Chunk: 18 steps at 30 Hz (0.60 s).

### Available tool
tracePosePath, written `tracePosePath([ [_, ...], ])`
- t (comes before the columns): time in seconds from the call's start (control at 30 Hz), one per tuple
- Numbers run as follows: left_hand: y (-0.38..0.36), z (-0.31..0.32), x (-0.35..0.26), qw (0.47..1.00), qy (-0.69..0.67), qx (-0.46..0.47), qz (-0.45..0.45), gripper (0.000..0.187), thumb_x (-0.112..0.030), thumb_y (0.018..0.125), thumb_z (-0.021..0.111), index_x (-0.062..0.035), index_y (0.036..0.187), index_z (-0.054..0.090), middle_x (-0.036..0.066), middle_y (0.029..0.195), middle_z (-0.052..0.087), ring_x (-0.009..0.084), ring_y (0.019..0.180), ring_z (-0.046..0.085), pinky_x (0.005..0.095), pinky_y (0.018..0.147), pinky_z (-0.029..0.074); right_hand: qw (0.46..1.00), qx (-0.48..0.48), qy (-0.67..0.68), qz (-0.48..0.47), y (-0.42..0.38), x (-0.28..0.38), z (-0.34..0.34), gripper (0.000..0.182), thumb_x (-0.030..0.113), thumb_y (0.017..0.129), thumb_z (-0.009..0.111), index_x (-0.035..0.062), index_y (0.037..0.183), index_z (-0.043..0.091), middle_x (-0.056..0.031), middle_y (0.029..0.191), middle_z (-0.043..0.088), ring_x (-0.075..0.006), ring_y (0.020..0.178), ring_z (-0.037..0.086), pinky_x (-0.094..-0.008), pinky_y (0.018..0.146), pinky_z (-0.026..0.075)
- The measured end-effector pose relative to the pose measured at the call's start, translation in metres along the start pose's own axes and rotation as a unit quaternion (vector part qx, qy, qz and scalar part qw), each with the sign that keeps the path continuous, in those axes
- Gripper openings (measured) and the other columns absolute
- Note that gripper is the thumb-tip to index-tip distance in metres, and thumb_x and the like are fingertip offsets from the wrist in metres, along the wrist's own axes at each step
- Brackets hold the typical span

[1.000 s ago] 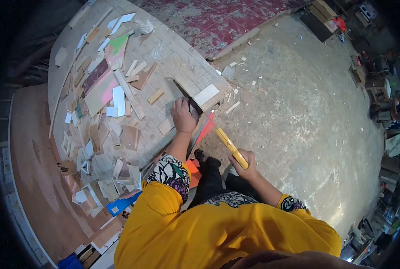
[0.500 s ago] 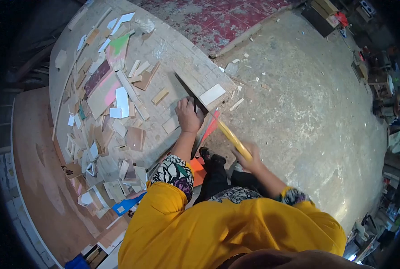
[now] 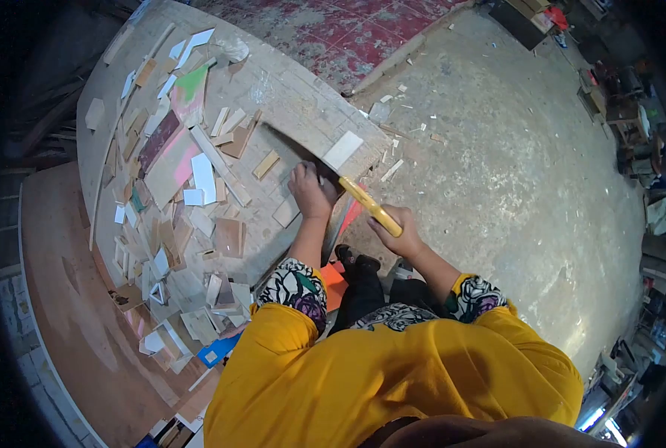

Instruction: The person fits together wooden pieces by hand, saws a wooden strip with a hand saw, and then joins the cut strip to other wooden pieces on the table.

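Note:
My right hand [image 3: 394, 231] is closed around the yellow handle of a handsaw [image 3: 361, 200]. The saw's thin blade reaches over the table corner, close beside my left hand [image 3: 312, 193]. That hand sits at the table edge with its fingers curled down; a dark shape under the blade hides what they grip. Just past the blade lies a white rectangular piece [image 3: 342, 151]. A pale flat piece [image 3: 286, 211] lies beside my left wrist, and a small wooden block [image 3: 266, 164] rests farther in on the table.
Many wood offcuts [image 3: 176, 168] are heaped over the left side of the worktable [image 3: 273, 86]. Small scraps [image 3: 392, 170] litter the concrete floor [image 3: 497, 187] to the right. Something orange [image 3: 334, 287] is below the table edge near my feet. Cluttered shelves [image 3: 631, 142] line the far right.
My right hand has moved up and left with the handsaw, bringing its handle closer to the table edge and the blade farther over the table. My left hand stays nearly in place.

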<state>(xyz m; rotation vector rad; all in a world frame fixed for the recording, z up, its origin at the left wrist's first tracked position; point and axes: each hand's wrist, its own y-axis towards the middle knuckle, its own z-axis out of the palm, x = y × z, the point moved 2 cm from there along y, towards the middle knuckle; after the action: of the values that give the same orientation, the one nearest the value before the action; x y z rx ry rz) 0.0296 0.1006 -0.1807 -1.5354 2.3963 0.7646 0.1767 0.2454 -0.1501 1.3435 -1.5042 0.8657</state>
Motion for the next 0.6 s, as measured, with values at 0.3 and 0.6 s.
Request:
tracePosePath([
  [0.3, 0.002, -0.001, 0.003, 0.999, 0.026, 0.023, -0.003, 0.035, -0.012, 0.064, 0.059, -0.0004, 0.096, 0.057, 0.013, 0.099, 0.051, 0.0325, 0.099, 0.047, 0.0442, 0.083, 0.038, 0.999, 0.009, 0.038, 0.038, -0.031, 0.000, -0.015, 0.015, 0.016, 0.078, 0.062, 0.0020, 0.080, 0.058, -0.0170, 0.063, 0.052, -0.0276, 0.054, 0.054, -0.0345, 0.052, 0.041],
  [0.6, 0.007, 0.000, 0.010, 0.999, 0.027, -0.023, -0.031, 0.033, -0.010, 0.063, 0.059, -0.0002, 0.094, 0.057, 0.014, 0.101, 0.051, 0.0341, 0.101, 0.046, 0.0452, 0.084, 0.038, 0.997, 0.022, 0.034, 0.073, -0.057, -0.002, -0.022, 0.011, 0.013, 0.080, 0.060, 0.0017, 0.080, 0.059, -0.0123, 0.061, 0.056, -0.0194, 0.053, 0.055, -0.0314, 0.051, 0.041],
])
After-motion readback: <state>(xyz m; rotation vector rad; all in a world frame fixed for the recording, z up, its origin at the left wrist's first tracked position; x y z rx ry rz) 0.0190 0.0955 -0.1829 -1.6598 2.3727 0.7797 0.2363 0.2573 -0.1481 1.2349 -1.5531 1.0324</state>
